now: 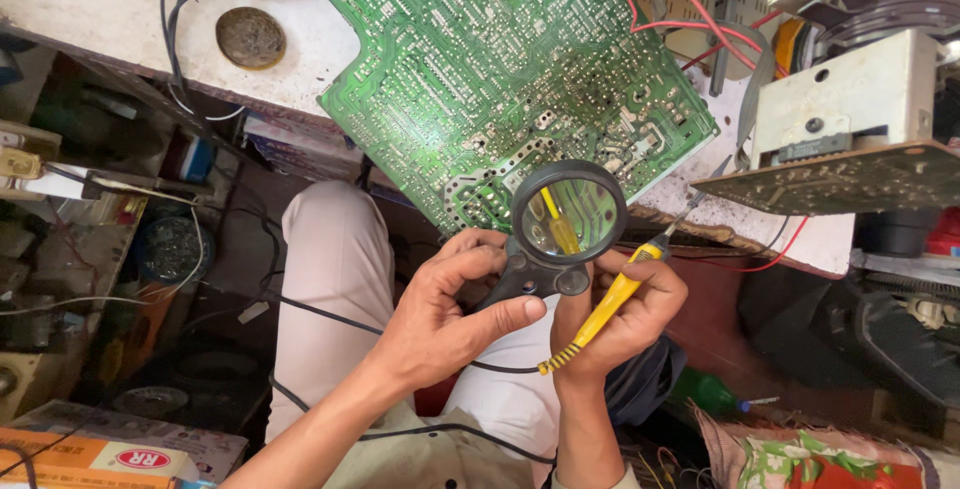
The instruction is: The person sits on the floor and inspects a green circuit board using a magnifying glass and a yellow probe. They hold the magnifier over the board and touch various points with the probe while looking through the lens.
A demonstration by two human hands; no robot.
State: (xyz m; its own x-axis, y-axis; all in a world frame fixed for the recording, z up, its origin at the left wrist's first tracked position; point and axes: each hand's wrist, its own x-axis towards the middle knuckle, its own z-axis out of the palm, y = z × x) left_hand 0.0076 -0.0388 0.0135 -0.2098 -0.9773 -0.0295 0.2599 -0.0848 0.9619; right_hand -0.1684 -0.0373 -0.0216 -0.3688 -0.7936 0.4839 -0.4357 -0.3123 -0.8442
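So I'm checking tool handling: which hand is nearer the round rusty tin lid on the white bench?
Left. The left hand grips the black magnifier, closer to the round rusty tin lid; the right hand, holding the yellow soldering iron, lies farther right.

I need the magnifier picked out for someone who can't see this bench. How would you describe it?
Start at the big green circuit board lying across the white bench top. At its near edge, the left hand holds a black-framed magnifying glass by its short handle. It is the only round lens there, and the yellow soldering iron in the right hand shows through it.
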